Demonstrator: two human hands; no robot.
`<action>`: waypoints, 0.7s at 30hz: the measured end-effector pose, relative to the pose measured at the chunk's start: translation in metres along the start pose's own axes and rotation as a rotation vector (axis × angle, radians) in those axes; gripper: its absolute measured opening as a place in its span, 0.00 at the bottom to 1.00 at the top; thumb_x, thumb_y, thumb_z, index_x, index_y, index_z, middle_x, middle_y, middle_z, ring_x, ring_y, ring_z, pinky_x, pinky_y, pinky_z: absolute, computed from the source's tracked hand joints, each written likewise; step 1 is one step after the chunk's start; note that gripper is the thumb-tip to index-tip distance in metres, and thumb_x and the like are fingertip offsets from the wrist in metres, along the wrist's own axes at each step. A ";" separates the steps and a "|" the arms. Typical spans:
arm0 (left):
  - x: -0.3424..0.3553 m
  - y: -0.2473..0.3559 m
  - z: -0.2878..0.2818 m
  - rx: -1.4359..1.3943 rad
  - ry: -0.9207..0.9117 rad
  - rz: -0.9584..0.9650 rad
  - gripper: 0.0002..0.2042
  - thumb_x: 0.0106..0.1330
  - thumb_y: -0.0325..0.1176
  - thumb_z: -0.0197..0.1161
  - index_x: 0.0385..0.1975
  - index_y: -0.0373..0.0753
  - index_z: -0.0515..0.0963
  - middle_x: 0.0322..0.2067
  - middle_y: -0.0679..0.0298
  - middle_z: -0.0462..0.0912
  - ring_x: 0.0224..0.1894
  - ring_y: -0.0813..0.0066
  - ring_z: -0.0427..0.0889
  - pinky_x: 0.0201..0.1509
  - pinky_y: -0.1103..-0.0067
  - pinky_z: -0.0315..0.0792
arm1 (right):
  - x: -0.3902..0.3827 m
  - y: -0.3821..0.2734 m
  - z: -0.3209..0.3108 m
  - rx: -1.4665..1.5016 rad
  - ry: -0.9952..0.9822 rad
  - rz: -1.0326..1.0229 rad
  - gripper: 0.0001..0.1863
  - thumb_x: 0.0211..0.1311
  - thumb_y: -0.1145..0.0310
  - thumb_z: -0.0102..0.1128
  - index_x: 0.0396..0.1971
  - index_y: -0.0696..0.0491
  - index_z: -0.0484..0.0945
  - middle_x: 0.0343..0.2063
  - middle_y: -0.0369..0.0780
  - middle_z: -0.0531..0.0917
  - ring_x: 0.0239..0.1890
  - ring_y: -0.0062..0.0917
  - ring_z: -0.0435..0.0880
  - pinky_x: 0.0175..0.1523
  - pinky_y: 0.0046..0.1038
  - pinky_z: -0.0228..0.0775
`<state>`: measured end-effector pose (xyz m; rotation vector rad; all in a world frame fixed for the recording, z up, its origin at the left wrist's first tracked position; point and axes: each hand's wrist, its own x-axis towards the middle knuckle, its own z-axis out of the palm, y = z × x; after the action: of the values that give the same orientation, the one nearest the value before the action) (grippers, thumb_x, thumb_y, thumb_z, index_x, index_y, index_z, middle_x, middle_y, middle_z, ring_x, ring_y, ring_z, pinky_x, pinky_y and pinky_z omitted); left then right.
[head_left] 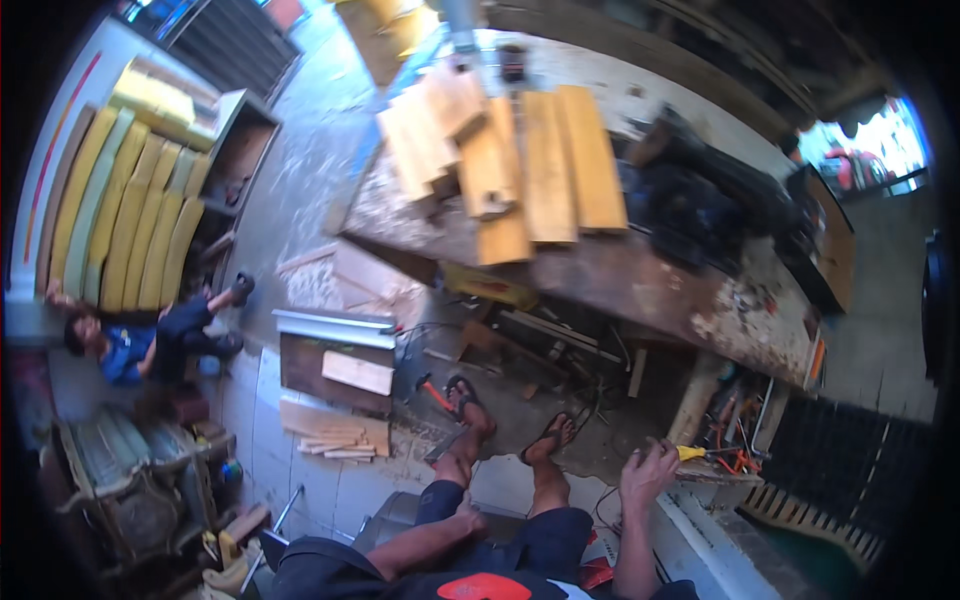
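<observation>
My left hand [466, 521] rests by my left thigh, its fingers curled; whatever may be inside them is hidden. Out to the right, my right hand [650, 472] is raised with fingers apart and slightly bent. Its fingertips are close to a yellow-handled tool [690, 453], which lies at the edge of an open drawer [715, 478] of hand tools. I cannot make out any contact between them. On the floor beside my left foot lies a hammer [436, 393] with an orange handle.
Ahead, a workbench [640, 285] carries several yellowish wooden boards [590, 160] and a dark machine [700, 190]. Cut wood pieces [340, 442] and boards lie on the floor at left. A person [150, 345] reclines beside stacked cushions [130, 215]. Carved furniture [140, 490] stands lower left.
</observation>
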<state>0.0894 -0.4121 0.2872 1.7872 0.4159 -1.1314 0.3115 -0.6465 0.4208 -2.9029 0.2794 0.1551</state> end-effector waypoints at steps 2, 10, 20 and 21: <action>-0.007 -0.003 -0.020 -0.106 0.029 -0.033 0.11 0.67 0.37 0.59 0.35 0.35 0.82 0.34 0.42 0.83 0.37 0.39 0.81 0.44 0.53 0.76 | -0.005 -0.034 0.009 0.075 -0.084 -0.001 0.19 0.56 0.75 0.65 0.49 0.59 0.80 0.55 0.52 0.73 0.63 0.49 0.69 0.70 0.49 0.58; -0.019 -0.028 -0.066 -0.270 0.005 0.026 0.13 0.67 0.39 0.60 0.33 0.36 0.86 0.29 0.44 0.84 0.34 0.40 0.83 0.42 0.55 0.78 | -0.043 -0.173 0.025 0.172 -0.423 -0.289 0.16 0.61 0.71 0.66 0.49 0.55 0.83 0.52 0.50 0.77 0.59 0.47 0.76 0.67 0.42 0.69; -0.045 -0.016 -0.112 -0.554 0.098 -0.038 0.18 0.70 0.47 0.62 0.47 0.39 0.87 0.47 0.47 0.87 0.54 0.46 0.85 0.60 0.62 0.76 | -0.003 -0.206 0.056 -0.060 -0.734 -0.365 0.16 0.65 0.66 0.63 0.51 0.55 0.84 0.47 0.50 0.83 0.53 0.43 0.84 0.61 0.39 0.75; -0.046 -0.024 -0.103 -0.520 0.130 -0.019 0.18 0.71 0.47 0.61 0.48 0.39 0.87 0.48 0.47 0.87 0.55 0.46 0.85 0.60 0.62 0.76 | 0.001 -0.211 0.062 -0.070 -0.792 -0.347 0.17 0.65 0.65 0.62 0.52 0.55 0.84 0.48 0.51 0.84 0.53 0.45 0.85 0.62 0.40 0.75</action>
<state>0.1019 -0.3042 0.3257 1.3993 0.7330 -0.8247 0.3498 -0.4310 0.4042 -2.6304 -0.3638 1.2087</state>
